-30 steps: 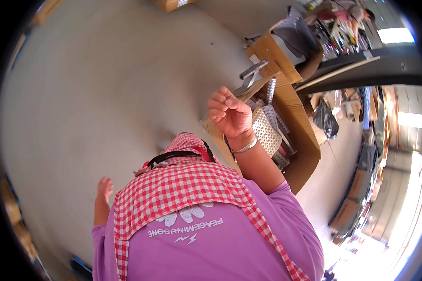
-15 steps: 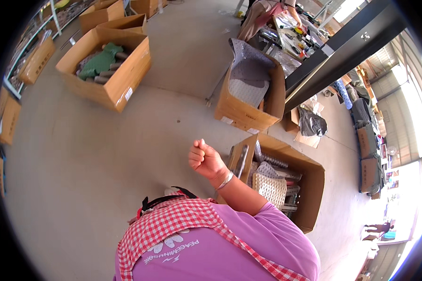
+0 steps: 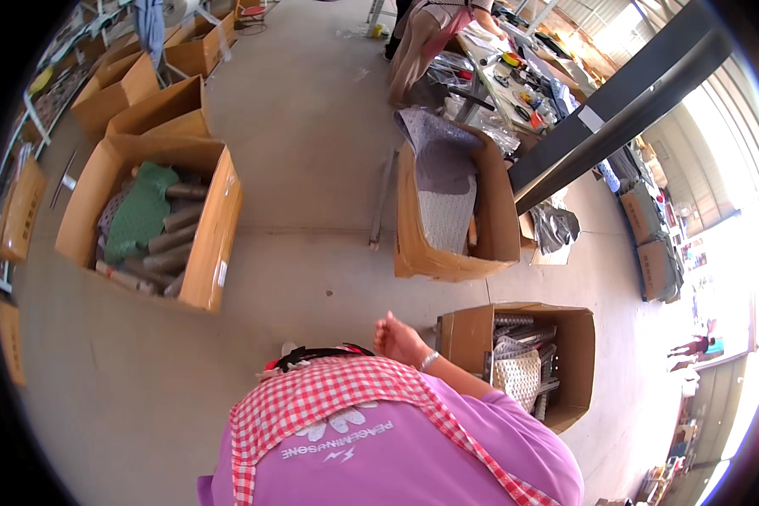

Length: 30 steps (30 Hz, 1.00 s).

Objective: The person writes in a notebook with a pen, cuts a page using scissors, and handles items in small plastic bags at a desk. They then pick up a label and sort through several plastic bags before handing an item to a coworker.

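Observation:
My right hand [image 3: 401,340], with a silvery bracelet on its wrist, is in front of my body with fingers curled into a loose fist. Nothing shows in it, and it touches nothing. Nearest to it, on the right, a cardboard box [image 3: 468,337] holds rolled and folded textured mats [image 3: 517,378], pale and grey. My left hand is out of view. I wear a red-and-white checked apron [image 3: 312,388] over a purple shirt.
Ahead stands a box [image 3: 447,266] of grey mats; at left, another [image 3: 207,278] holds a green mat [image 3: 141,211] and brownish rolls. A dark post [image 3: 616,110] slants at right. Beyond, a person [image 3: 426,42] stands by a cluttered table [image 3: 502,88]. More cardboard boxes [image 3: 114,93] stand at far left.
My right hand has come nearer to my body, still curled. The view has shifted: the left box now sits nearer and further left, and the right box lower in the picture.

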{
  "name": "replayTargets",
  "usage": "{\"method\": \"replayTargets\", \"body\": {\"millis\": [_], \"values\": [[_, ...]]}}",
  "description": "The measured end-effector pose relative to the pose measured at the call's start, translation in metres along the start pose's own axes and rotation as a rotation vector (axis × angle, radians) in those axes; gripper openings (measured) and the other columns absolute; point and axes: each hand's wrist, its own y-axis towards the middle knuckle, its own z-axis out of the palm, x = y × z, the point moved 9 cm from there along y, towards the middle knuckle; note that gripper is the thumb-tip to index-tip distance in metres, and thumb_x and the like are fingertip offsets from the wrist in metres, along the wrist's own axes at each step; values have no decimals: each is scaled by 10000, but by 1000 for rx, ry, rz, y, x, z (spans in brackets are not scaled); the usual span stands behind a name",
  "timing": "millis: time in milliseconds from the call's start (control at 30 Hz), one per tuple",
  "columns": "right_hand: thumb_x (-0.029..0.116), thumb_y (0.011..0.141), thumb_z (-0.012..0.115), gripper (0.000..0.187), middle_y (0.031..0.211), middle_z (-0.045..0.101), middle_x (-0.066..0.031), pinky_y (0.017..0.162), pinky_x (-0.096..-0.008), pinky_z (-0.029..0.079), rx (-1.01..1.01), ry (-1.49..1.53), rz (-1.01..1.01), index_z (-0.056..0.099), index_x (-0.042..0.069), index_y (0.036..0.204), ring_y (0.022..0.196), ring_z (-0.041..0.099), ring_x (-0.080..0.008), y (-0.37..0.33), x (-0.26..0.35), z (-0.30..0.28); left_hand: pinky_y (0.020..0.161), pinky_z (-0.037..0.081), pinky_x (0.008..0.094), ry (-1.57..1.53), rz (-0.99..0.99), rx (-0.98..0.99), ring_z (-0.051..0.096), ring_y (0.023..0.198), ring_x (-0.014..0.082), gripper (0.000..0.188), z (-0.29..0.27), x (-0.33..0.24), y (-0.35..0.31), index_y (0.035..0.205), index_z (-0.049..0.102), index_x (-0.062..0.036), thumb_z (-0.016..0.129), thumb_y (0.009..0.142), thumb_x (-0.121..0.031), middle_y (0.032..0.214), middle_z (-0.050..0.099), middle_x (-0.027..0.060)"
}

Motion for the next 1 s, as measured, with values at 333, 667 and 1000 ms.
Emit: {"method": "replayTargets", "body": {"millis": [333, 667, 1000], "values": [[17, 882, 563, 156, 762, 505, -29, 588, -255, 447, -222, -12, -174, 475, 64, 1002, 636, 509, -131, 92, 91, 14, 447, 402, 240, -59, 284, 103, 508, 534, 102, 156, 49, -467, 184, 910, 550, -113, 531, 899, -267, 671, 544, 5], [293, 967, 499, 241, 645, 472, 4, 552, -264, 432, -123, -119, -210, 523, 65, 891, 583, 466, -117, 303, 331, 144, 639, 454, 290, 614, 459, 407, 554, 662, 123, 310, 215, -641, 284, 820, 583, -18, 534, 918, -308, 734, 590, 57], [298, 983, 462, 263, 697, 496, 4, 621, -269, 445, -166, -197, -350, 545, 63, 898, 636, 479, -120, 448, 573, 262, 564, 441, 297, 495, 241, 317, 545, 628, 128, 273, 281, -858, 401, 953, 560, -73, 554, 908, -342, 738, 570, 40]]}}
